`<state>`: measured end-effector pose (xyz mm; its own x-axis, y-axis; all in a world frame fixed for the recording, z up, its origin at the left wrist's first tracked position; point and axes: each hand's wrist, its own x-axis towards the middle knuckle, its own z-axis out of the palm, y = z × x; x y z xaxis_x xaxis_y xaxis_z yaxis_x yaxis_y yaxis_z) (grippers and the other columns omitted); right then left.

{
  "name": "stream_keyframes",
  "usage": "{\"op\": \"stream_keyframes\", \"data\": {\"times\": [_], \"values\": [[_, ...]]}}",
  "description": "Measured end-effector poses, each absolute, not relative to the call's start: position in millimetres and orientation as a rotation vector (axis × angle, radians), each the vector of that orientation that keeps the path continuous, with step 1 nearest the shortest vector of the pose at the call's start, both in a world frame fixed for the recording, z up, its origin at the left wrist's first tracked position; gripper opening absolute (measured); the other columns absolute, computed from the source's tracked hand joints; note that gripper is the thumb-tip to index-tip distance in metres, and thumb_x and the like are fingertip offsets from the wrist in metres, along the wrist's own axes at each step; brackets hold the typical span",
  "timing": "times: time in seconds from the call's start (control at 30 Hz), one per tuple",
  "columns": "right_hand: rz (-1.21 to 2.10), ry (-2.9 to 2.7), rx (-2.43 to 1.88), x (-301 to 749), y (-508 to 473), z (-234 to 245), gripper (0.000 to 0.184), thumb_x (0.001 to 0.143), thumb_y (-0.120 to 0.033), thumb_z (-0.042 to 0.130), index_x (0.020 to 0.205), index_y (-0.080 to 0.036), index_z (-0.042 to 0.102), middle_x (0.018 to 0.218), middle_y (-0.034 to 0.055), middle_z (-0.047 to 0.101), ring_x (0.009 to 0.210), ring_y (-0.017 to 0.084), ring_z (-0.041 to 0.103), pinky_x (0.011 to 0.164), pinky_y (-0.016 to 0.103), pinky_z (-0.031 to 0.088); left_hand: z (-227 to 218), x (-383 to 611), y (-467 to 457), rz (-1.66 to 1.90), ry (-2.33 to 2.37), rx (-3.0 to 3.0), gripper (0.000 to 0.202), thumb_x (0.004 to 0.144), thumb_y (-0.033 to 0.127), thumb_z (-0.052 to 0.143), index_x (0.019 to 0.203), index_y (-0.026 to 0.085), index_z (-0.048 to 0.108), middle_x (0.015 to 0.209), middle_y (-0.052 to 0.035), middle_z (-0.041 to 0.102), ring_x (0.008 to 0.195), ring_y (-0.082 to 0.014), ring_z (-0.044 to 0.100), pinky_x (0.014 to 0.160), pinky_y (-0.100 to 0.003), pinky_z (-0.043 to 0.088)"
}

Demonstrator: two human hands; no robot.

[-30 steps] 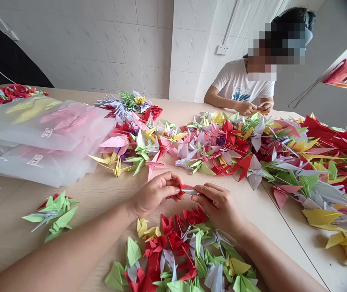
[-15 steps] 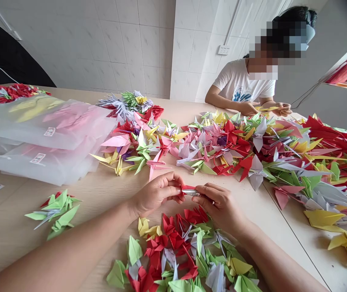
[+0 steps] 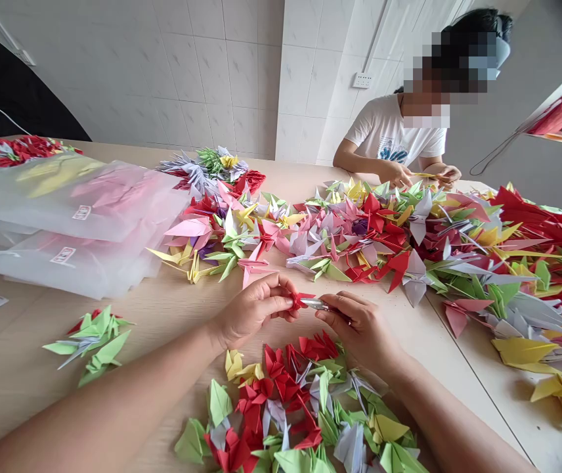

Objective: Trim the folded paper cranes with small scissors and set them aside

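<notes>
Over the table's middle, my left hand (image 3: 266,309) pinches a small folded red paper piece (image 3: 301,300), which looks like a paper crane. My right hand (image 3: 354,322) is closed round a small silver pointed metal tool (image 3: 318,304); its handle is hidden in the fingers, so its exact kind is unclear. The tool's tip touches or lies within the red folds. Just below my hands spreads a group of red, green, yellow and lilac paper cranes (image 3: 285,384).
Beyond my hands lies a long heap of coloured paper cranes (image 3: 330,226), growing larger to the right. Clear plastic bags (image 3: 108,269) holding folded paper are stacked at left. A few green cranes (image 3: 101,335) rest beside my left forearm. Across the table, a person (image 3: 399,138) handles yellow paper.
My right hand has shifted slightly right and the silver tool has drawn partly back from the red paper. The red folds now stick out more beside my left fingers.
</notes>
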<state>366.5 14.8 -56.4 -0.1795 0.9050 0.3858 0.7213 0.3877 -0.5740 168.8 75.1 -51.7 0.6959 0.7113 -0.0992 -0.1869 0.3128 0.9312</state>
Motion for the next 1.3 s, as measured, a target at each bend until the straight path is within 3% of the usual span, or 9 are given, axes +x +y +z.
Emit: {"op": "stream_keyframes", "data": {"times": [1.3], "values": [[0.286, -2.031, -1.367, 364.9, 12.7, -52.3, 0.018, 0.087, -0.028, 0.052, 0.088, -0.016, 0.065, 0.065, 0.0024, 0.058, 0.054, 0.012, 0.051, 0.053, 0.022, 0.04, -49.8, 170.0, 74.0, 0.622, 0.575, 1.143, 0.007, 0.077, 0.018, 0.058, 0.083, 0.016, 0.055, 0.077, -0.0009, 0.058, 0.072, -0.0127, 0.056, 0.072, -0.027, 0.042]]}}
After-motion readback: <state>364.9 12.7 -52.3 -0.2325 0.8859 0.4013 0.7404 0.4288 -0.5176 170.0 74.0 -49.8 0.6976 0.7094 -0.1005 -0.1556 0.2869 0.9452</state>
